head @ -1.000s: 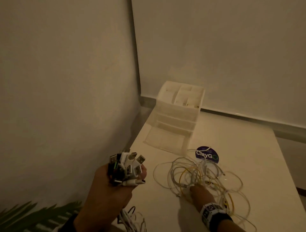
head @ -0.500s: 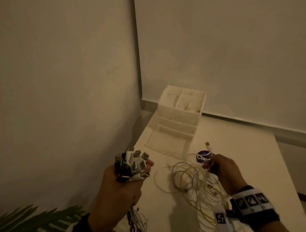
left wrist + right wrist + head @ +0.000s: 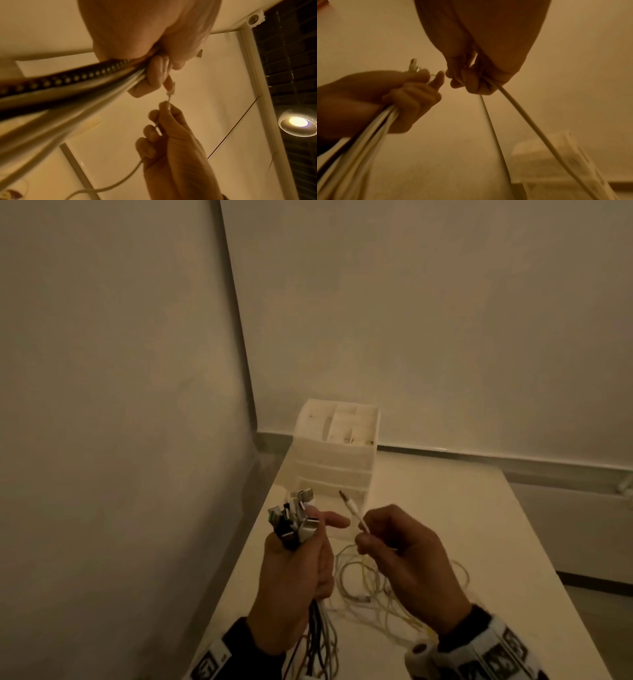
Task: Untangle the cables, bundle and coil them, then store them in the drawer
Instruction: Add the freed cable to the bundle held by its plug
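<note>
My left hand (image 3: 301,546) grips a bunch of cable ends (image 3: 294,515), their USB plugs sticking up above the fist; the cables (image 3: 68,86) trail down past the wrist. Its forefinger points toward my right hand (image 3: 387,542), which pinches a thin white cable (image 3: 358,517) just below its plug, tip aimed up and left. From that hand the cable (image 3: 522,112) drops to a loose tangle of white and yellow cables (image 3: 370,587) on the table (image 3: 479,542). Behind both hands stands the white drawer organiser (image 3: 337,453), lowest drawer pulled out.
The table sits in a room corner, with a wall close on the left and another behind the organiser. Its right half is bare tabletop. The light is dim and yellowish.
My right hand lifted a white cable end out of the tangle and brought it up and left, close to the left hand's bunch. The left hand rose and moved right a little.
</note>
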### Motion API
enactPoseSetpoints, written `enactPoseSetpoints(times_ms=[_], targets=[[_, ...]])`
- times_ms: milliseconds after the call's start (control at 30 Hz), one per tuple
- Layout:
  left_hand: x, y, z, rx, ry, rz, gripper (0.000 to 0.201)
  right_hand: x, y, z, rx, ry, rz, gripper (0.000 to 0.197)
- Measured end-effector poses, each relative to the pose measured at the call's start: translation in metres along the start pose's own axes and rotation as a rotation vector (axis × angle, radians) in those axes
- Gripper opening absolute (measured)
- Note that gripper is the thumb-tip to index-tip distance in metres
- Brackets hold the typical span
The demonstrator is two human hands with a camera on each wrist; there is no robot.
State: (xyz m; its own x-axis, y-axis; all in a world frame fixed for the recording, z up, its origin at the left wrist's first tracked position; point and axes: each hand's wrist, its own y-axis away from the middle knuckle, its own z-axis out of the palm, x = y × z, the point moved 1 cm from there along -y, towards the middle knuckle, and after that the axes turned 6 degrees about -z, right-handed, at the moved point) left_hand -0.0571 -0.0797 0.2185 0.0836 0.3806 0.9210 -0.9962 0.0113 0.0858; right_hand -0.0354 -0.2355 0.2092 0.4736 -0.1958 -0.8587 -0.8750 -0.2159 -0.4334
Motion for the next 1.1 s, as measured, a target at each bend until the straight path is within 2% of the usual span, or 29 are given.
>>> enactPoseSetpoints(times_ms=[100,200,267,367,567,633,700,867,933,1033,1100], targets=[[-0.009,0.006,-0.001,0.016,-0.005,-0.055,0.039,0.009,0.015,0.025,0.087,0.019,0.073,0.008],[-0.015,0.007,-0.002,0.091,0.024,-0.071,0.027,0.004,0.020,0.031,0.098,0.110,0.029,0.011],[-0.017,0.007,-0.005,0.099,0.038,-0.093,0.020,-0.002,0.022,0.033,0.158,0.116,0.022,0.011],[-0.020,0.007,-0.008,0.068,0.009,-0.101,0.021,-0.012,0.027,0.040,0.196,0.096,0.010,0.011],[-0.023,0.005,-0.013,0.083,-0.017,-0.137,0.021,-0.013,0.039,0.050,0.244,0.334,-0.054,0.017],[-0.024,0.003,-0.012,0.099,-0.047,-0.142,0.021,-0.009,0.040,0.054,0.230,0.331,-0.013,0.021],[-0.025,0.002,-0.011,0.121,-0.082,-0.116,0.025,-0.006,0.040,0.058,0.204,0.313,0.020,0.024],[-0.020,-0.002,-0.005,0.103,-0.131,-0.045,0.018,-0.004,0.037,0.060,0.123,0.399,-0.102,0.016],[-0.016,-0.004,-0.006,0.118,-0.145,-0.010,0.025,-0.001,0.037,0.056,0.128,0.396,-0.118,0.011],[-0.006,-0.010,-0.010,0.162,-0.133,0.071,0.030,0.007,0.042,0.052,0.159,0.302,-0.056,0.014],[-0.001,-0.013,-0.013,0.130,-0.090,0.124,0.030,0.016,0.046,0.052,0.110,0.193,-0.017,0.012]])
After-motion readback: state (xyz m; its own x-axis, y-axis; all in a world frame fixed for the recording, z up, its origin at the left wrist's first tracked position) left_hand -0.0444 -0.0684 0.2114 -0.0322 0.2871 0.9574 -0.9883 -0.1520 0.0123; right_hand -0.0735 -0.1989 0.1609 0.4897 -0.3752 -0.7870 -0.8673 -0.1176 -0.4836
